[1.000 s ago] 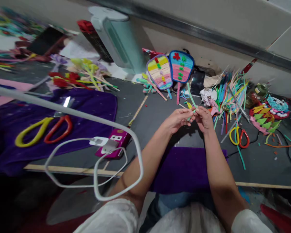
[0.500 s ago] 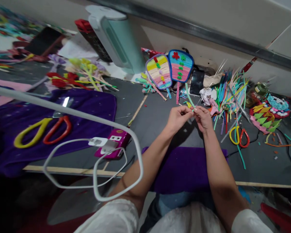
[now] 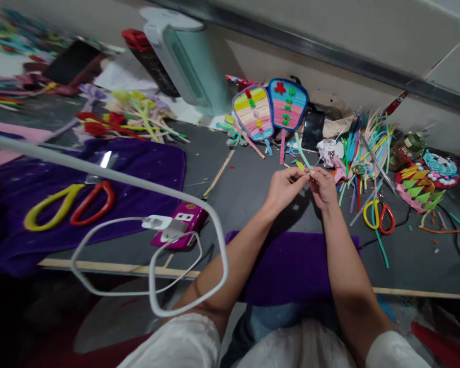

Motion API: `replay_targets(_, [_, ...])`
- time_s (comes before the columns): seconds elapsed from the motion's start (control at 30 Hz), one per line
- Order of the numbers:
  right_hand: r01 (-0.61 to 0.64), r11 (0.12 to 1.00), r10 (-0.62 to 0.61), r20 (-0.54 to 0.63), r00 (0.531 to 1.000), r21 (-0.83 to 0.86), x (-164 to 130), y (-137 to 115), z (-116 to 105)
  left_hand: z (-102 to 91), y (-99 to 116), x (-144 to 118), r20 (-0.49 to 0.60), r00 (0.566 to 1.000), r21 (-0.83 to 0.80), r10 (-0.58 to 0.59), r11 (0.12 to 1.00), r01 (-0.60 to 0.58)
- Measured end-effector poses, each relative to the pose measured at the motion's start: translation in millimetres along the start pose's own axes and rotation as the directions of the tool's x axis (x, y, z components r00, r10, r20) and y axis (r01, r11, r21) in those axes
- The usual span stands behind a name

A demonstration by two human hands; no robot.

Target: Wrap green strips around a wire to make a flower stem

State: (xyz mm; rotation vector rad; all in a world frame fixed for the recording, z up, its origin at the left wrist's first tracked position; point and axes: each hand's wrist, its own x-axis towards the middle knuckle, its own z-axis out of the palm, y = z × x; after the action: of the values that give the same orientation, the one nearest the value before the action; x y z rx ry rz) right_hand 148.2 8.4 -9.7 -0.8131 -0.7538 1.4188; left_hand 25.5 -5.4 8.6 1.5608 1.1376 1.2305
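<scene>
Green pipe cleaner (image 3: 301, 152): centre right of the frame, pinched from both sides.
Left hand (image 3: 282, 187): fingertips pressed on it.
Right hand (image 3: 324, 187): fingertips pressed on it too.
Pipe-cleaner heap (image 3: 362, 145): just right.
Fans (image 3: 269, 110): behind.
White cable (image 3: 149, 245): loops across lower left.

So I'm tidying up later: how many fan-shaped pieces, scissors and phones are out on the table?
Fan-shaped pieces: 2, yellow-striped and blue-edged.
Scissors: 2, big pair on the purple cloth, small pair.
Phones: 1, magenta.
Total: 5.
</scene>
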Motion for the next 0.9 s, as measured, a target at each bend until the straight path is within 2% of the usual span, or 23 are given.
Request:
replay_targets(0.07, [-0.015, 1.000, 0.016, 0.038, 0.999, -0.010, 0, -2, -2, -2.8, -1, 3, 0.112, 0.978, -0.265, -0.174, 0.944, 0.199])
replay_targets(0.17, [-0.032, 0.999, 0.035, 0.089, 0.995, -0.036, -1, -4, -3, -7.7, -2, 6, 0.301, 0.898, -0.464, -0.320, 0.774, 0.431])
replay_targets(0.27, [-0.047, 0.998, 0.051, 0.107, 0.993, -0.038, -2, -5, -3, -10.9, -6, 7, 0.414, 0.849, -0.530, -0.330, 0.671, 0.519])
replay_targets(0.37, [-0.044, 0.999, 0.045, 0.084, 0.995, -0.021, -3, -6, -2, -11.2, -8, 7, 0.446, 0.837, -0.545, -0.318, 0.645, 0.535])
replay_targets(0.53, [-0.019, 0.998, 0.023, 0.065, 0.998, -0.053, -4, -5, 0, -8.1, -6, 7, 0.355, 0.875, -0.554, -0.328, 0.681, 0.480])
replay_targets(0.67, [-0.009, 0.999, 0.011, 0.044, 0.999, -0.050, -4, -4, 1, -4.4, -5, 6, 0.224, 0.944, -0.491, -0.242, 0.809, 0.324])
replay_targets(0.8, [0.001, 0.997, -0.004, -0.029, 1.000, -0.082, -2, -2, 3, -0.8, -7, 4, 0.089, 0.989, -0.315, -0.119, 0.939, 0.141])
replay_targets(0.9, [0.010, 0.997, -0.014, -0.052, 0.999, -0.081, -1, 0, 4, 0.5, -7, 3, -0.027, 0.999, -0.058, 0.044, 0.997, -0.045])
